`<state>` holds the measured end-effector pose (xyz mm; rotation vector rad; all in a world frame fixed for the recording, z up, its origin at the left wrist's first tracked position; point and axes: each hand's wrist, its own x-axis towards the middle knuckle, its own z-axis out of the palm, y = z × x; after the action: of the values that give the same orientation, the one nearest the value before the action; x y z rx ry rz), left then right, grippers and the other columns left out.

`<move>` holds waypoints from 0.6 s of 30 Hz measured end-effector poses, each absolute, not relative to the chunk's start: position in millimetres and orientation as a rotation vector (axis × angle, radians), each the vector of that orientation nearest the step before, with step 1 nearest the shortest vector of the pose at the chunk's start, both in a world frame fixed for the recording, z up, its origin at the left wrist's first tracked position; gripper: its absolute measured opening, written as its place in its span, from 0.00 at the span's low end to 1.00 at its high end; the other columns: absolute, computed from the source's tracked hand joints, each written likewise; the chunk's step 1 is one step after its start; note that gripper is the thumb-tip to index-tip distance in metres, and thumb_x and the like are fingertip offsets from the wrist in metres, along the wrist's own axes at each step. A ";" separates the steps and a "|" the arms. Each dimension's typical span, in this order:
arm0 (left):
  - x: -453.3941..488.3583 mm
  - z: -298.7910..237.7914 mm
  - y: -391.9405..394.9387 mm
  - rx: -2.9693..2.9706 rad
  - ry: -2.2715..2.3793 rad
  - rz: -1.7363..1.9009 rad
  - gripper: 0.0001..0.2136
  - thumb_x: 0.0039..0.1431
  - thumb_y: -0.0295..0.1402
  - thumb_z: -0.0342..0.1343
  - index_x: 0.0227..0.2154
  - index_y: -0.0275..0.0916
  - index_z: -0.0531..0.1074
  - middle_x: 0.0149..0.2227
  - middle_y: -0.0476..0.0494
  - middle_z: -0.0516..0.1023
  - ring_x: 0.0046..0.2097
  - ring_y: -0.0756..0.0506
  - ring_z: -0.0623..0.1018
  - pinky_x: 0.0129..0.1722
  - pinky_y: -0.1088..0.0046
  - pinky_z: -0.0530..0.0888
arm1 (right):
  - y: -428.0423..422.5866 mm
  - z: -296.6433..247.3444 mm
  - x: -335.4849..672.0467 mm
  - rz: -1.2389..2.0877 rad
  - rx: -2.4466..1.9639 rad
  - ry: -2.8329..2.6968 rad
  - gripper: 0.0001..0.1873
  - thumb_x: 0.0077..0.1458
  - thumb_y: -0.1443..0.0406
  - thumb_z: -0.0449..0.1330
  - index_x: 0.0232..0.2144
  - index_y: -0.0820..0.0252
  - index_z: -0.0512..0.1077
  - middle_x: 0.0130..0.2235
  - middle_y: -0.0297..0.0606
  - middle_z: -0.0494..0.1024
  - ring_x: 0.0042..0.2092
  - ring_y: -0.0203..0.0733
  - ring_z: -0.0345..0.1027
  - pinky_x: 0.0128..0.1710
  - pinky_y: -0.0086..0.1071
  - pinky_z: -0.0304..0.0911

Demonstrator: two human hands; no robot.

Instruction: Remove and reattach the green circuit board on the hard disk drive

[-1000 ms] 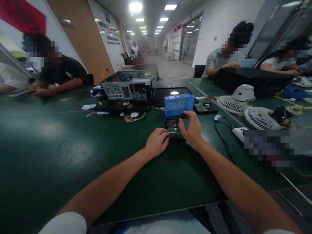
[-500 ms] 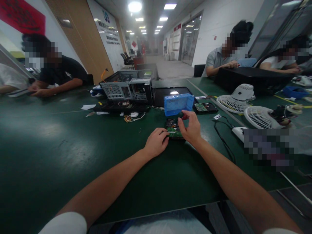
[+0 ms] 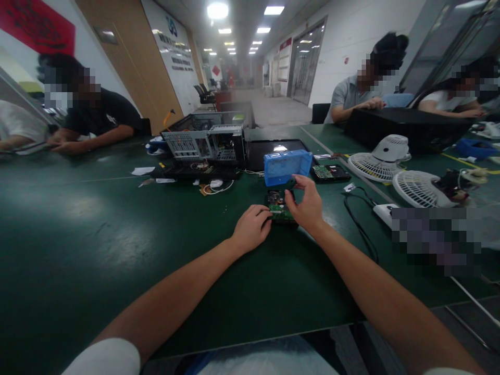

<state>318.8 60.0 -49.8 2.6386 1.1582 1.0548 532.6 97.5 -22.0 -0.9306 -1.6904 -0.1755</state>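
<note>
A hard drive (image 3: 280,212) with a green circuit board lies on the green table in front of me. My left hand (image 3: 253,227) grips its left edge, fingers curled over the board. Above the drive's right side is my right hand (image 3: 307,204), thumb and fingers closed around a dark, stubby handle (image 3: 290,183) that looks like a screwdriver's. Its shaft and tip do not show clearly. Just behind the drive stands a blue plastic bin (image 3: 288,167), tipped on its side.
Behind on the left sits an opened computer case (image 3: 205,143). Another drive with a circuit board (image 3: 331,173) lies to the right, near two white fan parts (image 3: 377,161), a black cable (image 3: 361,229) and a power strip (image 3: 385,211). Several people sit around the table.
The dark handle in my right hand has tilted slightly. My left hand keeps its hold on the drive, and the view has shifted a little.
</note>
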 end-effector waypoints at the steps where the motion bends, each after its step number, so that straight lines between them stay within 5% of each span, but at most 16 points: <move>1: 318.8 -49.7 59.9 2.637 1.160 1.054 0.10 0.65 0.29 0.55 0.47 0.39 0.75 0.49 0.38 0.76 0.53 0.39 0.75 0.53 0.55 0.77 | 97.4 -21.5 532.5 -0.181 -0.920 -1.690 0.23 0.62 0.61 0.62 0.57 0.55 0.63 0.56 0.51 0.73 0.54 0.54 0.72 0.49 0.50 0.74; 18: 318.6 -51.6 59.9 2.637 1.151 1.058 0.10 0.65 0.29 0.55 0.47 0.39 0.75 0.50 0.38 0.76 0.53 0.39 0.75 0.53 0.56 0.77 | 95.7 -20.1 537.3 -0.219 -0.947 -1.706 0.21 0.64 0.62 0.60 0.58 0.54 0.65 0.48 0.46 0.76 0.46 0.50 0.74 0.48 0.49 0.73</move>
<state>318.6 59.9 -51.6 2.6373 1.1513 1.0583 537.3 95.7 -20.1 -0.9474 -1.7063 -0.2192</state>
